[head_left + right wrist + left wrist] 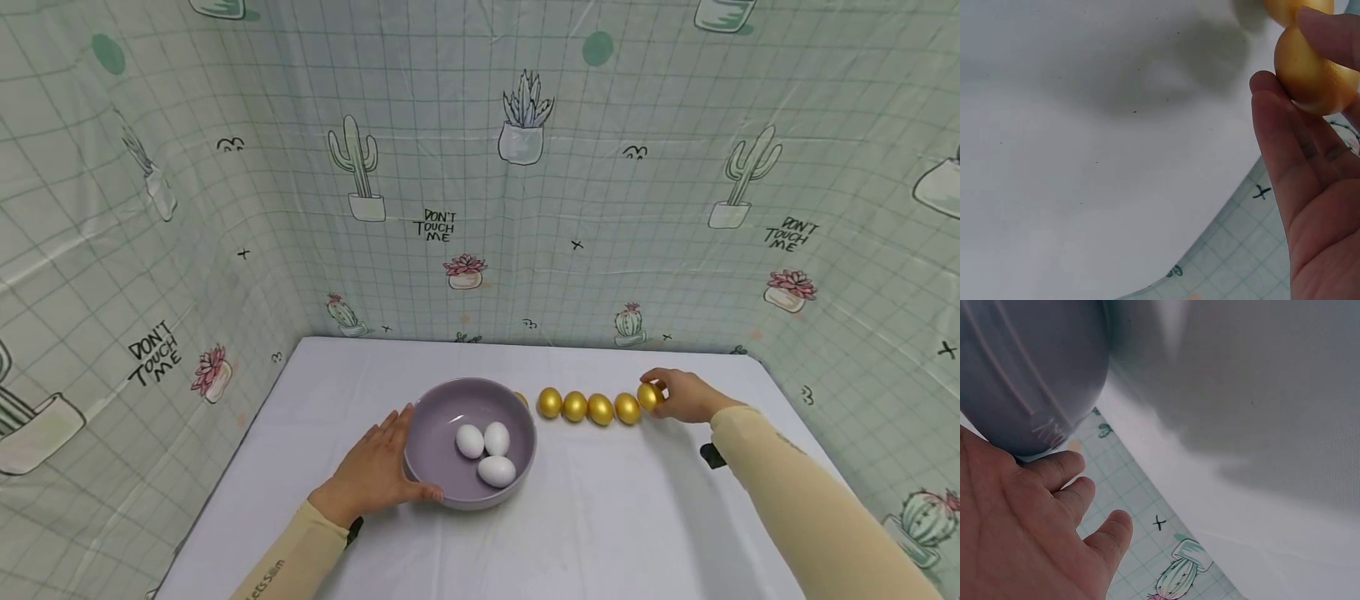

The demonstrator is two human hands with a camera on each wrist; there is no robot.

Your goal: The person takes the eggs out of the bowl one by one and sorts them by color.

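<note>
A mauve bowl (pixel 480 502) stands on the white-covered table with three white eggs (pixel 497 472) inside. My left hand (pixel 378 471) rests against the bowl's left side, thumb along the front and fingers spread toward the back. In the left wrist view those fingers (pixel 1063 469) lie fairly straight beside the bowl's outer wall (pixel 1035 369). Farther right, my right hand (pixel 688 397) pinches a golden egg (pixel 648 396) between thumb and fingers. This egg is at the right end of a row of golden eggs (pixel 600 409); in the right wrist view it touches its neighbour (pixel 1282 9).
The row runs left toward the bowl, whose rim partly hides one golden egg (pixel 522 399). Behind and beside the table (pixel 585 517) hang grid-patterned cloth walls (pixel 525 217) with cactus prints. The table's back edge lies just beyond the eggs.
</note>
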